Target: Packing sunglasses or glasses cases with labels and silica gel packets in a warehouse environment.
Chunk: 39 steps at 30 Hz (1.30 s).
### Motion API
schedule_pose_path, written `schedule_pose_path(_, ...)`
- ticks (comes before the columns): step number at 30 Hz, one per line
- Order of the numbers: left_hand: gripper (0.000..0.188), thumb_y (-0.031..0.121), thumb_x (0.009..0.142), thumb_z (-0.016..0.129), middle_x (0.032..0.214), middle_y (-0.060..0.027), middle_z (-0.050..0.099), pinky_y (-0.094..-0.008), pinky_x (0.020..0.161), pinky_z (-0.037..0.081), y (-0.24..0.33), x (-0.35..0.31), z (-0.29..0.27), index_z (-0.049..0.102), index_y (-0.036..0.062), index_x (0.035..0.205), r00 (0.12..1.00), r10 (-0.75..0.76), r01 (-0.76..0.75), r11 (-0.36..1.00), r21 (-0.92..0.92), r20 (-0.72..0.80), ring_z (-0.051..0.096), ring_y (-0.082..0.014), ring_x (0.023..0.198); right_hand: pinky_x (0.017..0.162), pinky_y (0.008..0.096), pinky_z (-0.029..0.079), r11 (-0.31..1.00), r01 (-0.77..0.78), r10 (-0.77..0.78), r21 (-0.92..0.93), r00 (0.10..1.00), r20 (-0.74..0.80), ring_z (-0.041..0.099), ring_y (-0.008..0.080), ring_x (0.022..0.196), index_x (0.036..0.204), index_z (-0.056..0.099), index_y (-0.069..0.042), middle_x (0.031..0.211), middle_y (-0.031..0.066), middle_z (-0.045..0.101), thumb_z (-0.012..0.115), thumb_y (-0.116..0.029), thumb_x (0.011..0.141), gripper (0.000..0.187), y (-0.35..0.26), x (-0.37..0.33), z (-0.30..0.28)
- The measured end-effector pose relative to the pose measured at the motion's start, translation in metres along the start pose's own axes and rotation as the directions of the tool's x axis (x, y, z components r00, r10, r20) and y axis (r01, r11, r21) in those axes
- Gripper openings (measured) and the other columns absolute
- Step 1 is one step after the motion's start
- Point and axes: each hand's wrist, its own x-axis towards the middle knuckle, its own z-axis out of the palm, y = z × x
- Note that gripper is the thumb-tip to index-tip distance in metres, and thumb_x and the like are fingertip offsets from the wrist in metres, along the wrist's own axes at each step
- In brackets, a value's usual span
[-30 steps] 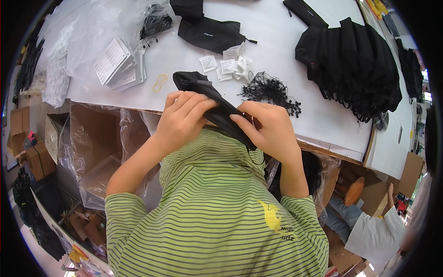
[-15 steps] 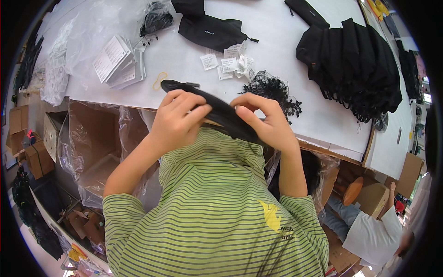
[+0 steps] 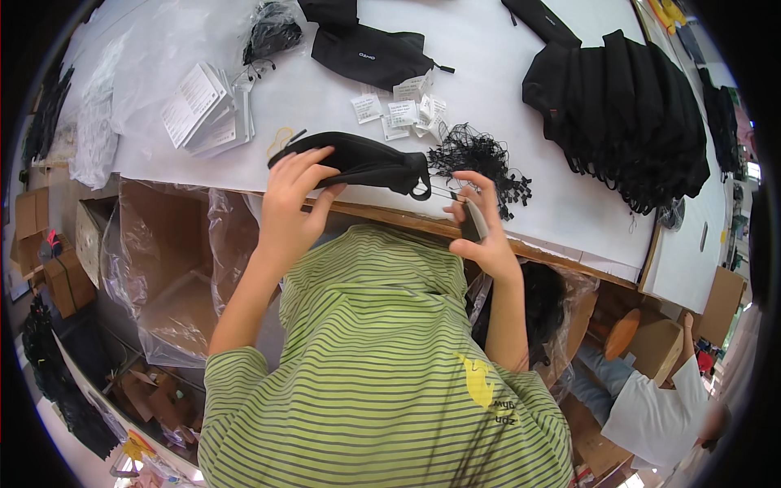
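A black fabric pouch [image 3: 370, 163] is held up over the table's near edge, a small loop at its right end. My left hand [image 3: 293, 191] grips its left part, fingers over the top and thumb below. My right hand [image 3: 492, 236] is closed on a flat dark tag [image 3: 472, 221] with a pale edge. Thin cords run from the tag toward the pouch's loop; exactly how they attach is too fine to tell. Just beyond lie a tangle of black tag strings [image 3: 476, 159] and a heap of small white packets [image 3: 404, 112].
Stacked black pouches [image 3: 622, 118] cover the table's right side; more black pouches [image 3: 370, 57] lie at the back. White printed cards [image 3: 207, 110] and clear plastic sheeting [image 3: 163, 65] are at left. A plastic-lined carton [image 3: 167, 268] stands below the edge. Another person [image 3: 651, 398] is at lower right.
The pouch has moved up and away from my body, turning its long side into view. My right hand has left its edge and now holds the tag out to the right.
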Motion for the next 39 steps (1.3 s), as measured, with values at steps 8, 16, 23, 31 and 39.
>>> schedule_pose_path(8,0.016,0.007,0.074,0.069,0.089,-0.0076,0.066,-0.0358,0.077,0.045,0.018,-0.008,-0.027,0.063,0.0038,0.089,0.988,-0.111,0.11,0.994,0.015,0.108,0.059,-0.0266,0.082,0.073,0.0222,0.044,0.973,-0.061,-0.012,-0.224,0.951,-0.309,0.057,0.0108,0.077,0.098,0.057,-0.002,0.081,0.0014,0.061,0.064,0.003,0.082,0.018,-0.015,-0.012,-0.056)
schedule_pose_path(16,0.014,0.017,0.077,0.07,0.065,-0.0099,0.051,-0.0379,0.059,0.041,0.057,-0.023,-0.037,0.061,0.0064,0.081,0.903,-0.077,0.146,0.98,-0.133,0.423,0.052,-0.0283,0.064,0.057,0.0275,0.047,0.809,0.33,-0.014,0.487,0.839,-0.544,0.06,0.0147,0.066,0.093,0.058,0.0,0.083,0.0072,0.064,0.066,0.002,0.08,0.016,0.018,-0.001,-0.07)
schedule_pose_path(23,0.019,0.02,0.076,0.071,0.066,-0.0092,0.053,-0.0362,0.058,0.041,0.059,-0.021,-0.033,0.062,0.0062,0.085,0.802,0.025,0.098,0.98,-0.173,0.596,0.053,-0.0275,0.063,0.045,0.0234,0.033,0.14,0.365,0.24,0.921,0.89,-0.389,0.042,0.0118,0.057,0.089,0.061,-0.006,0.073,0.0029,0.054,0.057,-0.032,0.093,0.027,0.01,0.02,-0.043)
schedule_pose_path(31,0.019,0.021,0.077,0.071,0.064,-0.0089,0.05,-0.0367,0.057,0.041,0.068,-0.012,-0.032,0.061,0.0071,0.084,0.771,0.061,0.039,0.989,-0.143,0.634,0.052,-0.0275,0.062,0.04,0.0234,0.022,0.403,0.251,0.248,0.88,0.896,-0.369,0.025,0.0107,0.045,0.086,0.059,-0.007,0.059,0.0003,0.04,0.052,-0.039,0.094,0.034,0.018,0.035,-0.009)
schedule_pose_path(39,0.018,0.017,0.073,0.073,0.07,-0.0071,0.055,-0.0361,0.061,0.042,0.056,0.009,-0.04,0.064,0.008,0.086,0.816,0.153,-0.04,0.977,-0.209,0.558,0.054,-0.027,0.071,0.044,0.0201,0.019,0.944,0.212,0.006,0.252,0.755,-0.656,0.033,0.0004,0.049,0.064,0.057,-0.011,0.052,-0.0071,0.044,0.067,-0.021,0.088,0.028,-0.029,0.033,-0.02)
